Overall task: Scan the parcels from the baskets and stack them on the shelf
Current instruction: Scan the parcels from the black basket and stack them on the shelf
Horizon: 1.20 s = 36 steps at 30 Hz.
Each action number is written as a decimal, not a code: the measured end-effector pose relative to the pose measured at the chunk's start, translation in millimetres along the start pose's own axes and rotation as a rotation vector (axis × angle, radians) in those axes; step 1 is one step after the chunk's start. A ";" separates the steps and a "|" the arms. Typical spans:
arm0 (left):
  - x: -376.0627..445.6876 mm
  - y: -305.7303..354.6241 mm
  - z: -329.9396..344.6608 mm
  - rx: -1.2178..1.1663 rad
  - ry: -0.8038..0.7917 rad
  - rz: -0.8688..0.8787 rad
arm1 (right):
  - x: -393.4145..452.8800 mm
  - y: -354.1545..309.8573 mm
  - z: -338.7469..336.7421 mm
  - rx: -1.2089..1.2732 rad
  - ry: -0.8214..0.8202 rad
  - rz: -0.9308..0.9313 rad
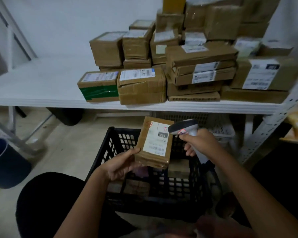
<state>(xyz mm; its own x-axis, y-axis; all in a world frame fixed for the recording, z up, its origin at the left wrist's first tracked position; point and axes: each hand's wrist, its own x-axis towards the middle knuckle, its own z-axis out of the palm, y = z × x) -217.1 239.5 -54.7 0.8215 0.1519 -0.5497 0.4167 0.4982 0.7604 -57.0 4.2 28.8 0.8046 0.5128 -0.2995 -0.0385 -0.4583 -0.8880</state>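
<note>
From the head view, my left hand (pixel 118 166) is gripping a brown parcel (pixel 154 143) by its lower left corner, holding it label-up over the black basket (pixel 113 134). My right hand (pixel 200 142) is curling around the scanner (pixel 183 127), its head just beside the label's upper right. More parcels (pixel 179 66) are sitting stacked on the white shelf (pixel 41 86).

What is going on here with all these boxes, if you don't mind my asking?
A person is scanning parcels. The left hand holds a small parcel label-up above a black basket, while the right hand aims a scanner at its label. More parcels lie in the basket. Many boxes are already stacked on the white shelf behind.
</note>
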 end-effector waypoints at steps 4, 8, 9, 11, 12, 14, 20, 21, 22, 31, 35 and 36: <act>-15.4 19.6 8.6 0.148 -0.075 0.054 | -25.9 -19.6 -14.5 0.051 0.041 -0.088; -35.8 45.0 18.0 0.230 -0.131 0.152 | -47.8 -41.7 -26.7 0.097 0.077 -0.180; -41.9 51.3 19.7 0.241 -0.143 0.188 | -51.6 -47.9 -31.0 0.112 0.094 -0.201; -57.8 65.3 24.3 0.243 -0.179 0.268 | -56.8 -62.1 -41.7 0.148 0.133 -0.254; -65.7 72.5 27.3 0.233 -0.198 0.315 | -58.9 -70.4 -47.1 0.159 0.150 -0.284; -76.5 87.1 31.6 0.229 -0.235 0.407 | -62.8 -86.8 -56.4 0.174 0.173 -0.333; -81.4 129.2 51.3 0.199 -0.120 0.618 | -70.5 -127.6 -73.3 0.200 0.195 -0.446; -79.8 134.0 56.4 0.177 -0.084 0.655 | -71.7 -134.3 -74.7 0.209 0.190 -0.460; -77.4 138.1 62.5 0.148 -0.052 0.691 | -73.0 -141.0 -75.8 0.214 0.187 -0.477; -50.7 158.6 106.8 0.049 0.125 0.819 | -75.1 -175.1 -80.5 0.149 0.118 -0.495; -42.3 162.8 114.6 0.051 0.126 0.831 | -72.9 -174.3 -80.6 0.133 0.086 -0.477; -40.6 163.9 116.1 0.048 0.128 0.832 | -72.8 -173.8 -80.5 0.123 0.081 -0.476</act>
<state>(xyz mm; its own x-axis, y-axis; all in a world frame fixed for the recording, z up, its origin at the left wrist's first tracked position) -137.0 215.9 132.3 0.8185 0.5506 0.1639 -0.2866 0.1441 0.9472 -61.2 -12.0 233.1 0.7932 0.5840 0.1724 0.2780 -0.0955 -0.9558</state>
